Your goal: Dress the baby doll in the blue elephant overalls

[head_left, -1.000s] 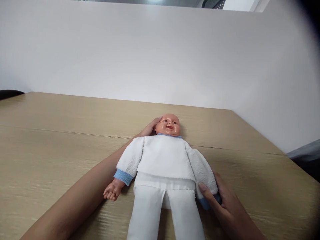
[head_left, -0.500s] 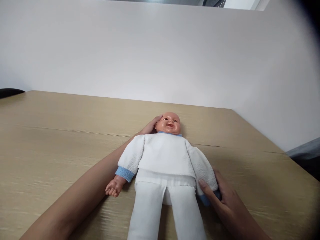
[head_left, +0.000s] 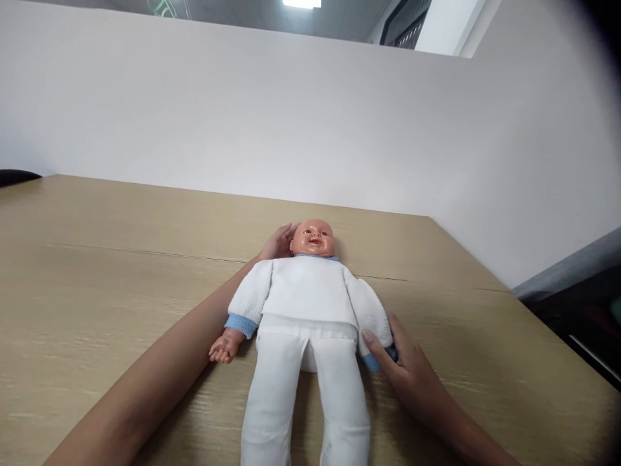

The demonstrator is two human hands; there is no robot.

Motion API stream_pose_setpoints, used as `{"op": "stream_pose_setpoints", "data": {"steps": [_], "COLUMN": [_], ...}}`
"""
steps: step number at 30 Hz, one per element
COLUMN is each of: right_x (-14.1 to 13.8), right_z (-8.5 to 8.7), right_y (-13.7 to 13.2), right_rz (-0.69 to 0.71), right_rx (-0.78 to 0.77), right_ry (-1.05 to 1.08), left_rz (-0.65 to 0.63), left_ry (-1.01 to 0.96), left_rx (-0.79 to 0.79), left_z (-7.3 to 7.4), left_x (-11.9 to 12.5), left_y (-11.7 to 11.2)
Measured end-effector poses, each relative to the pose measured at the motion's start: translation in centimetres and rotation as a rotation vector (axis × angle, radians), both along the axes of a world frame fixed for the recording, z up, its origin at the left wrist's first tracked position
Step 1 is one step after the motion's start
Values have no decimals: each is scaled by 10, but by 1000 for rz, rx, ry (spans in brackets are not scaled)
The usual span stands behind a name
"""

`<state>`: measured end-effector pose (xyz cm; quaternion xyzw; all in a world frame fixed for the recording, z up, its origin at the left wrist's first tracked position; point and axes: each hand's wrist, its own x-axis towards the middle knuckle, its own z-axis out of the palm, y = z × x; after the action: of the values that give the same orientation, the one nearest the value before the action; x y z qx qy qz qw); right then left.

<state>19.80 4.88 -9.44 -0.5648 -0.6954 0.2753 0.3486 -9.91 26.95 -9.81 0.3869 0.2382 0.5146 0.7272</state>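
A baby doll (head_left: 305, 304) in a white top and white trousers with light blue cuffs lies on its back on the wooden table (head_left: 97, 272), head pointing away from me. My left hand (head_left: 275, 246) cups the side of the doll's head, fingers curved against it. My right hand (head_left: 405, 366) grips the doll's sleeved arm near the blue cuff, thumb on top of the sleeve. The doll's other bare hand rests on the table beside my left forearm.
A white partition wall (head_left: 291, 116) stands along the table's far and right edges. A dark chair back (head_left: 14, 176) shows at far left. Dark floor and furniture (head_left: 582, 310) lie past the table's right edge.
The view has shifted, so the doll sits slightly left and smaller in frame. Both hands keep the same hold on the doll's head and arm.
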Motion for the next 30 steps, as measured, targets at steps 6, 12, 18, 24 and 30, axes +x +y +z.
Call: {"op": "stream_pose_setpoints", "data": {"steps": [6, 12, 18, 24, 30], "right_x": [0, -1, -1, 1, 12], "right_z": [-6, -5, -9, -15, -21], "right_y": [3, 3, 5, 8, -2], "right_rz": [19, 23, 25, 14, -81], "right_rx": [37, 70, 90, 213, 121], "right_ry": [21, 35, 56, -8, 55], "left_rz": [130, 195, 238, 413, 498], "left_ry": [29, 66, 212, 566, 815], "left_rx": [-39, -65, 0, 204, 242], "left_z": [-1, -2, 3, 12, 21], "left_x": [-12, -27, -38, -46, -51], "left_y": [-20, -46, -89, -139, -191]}}
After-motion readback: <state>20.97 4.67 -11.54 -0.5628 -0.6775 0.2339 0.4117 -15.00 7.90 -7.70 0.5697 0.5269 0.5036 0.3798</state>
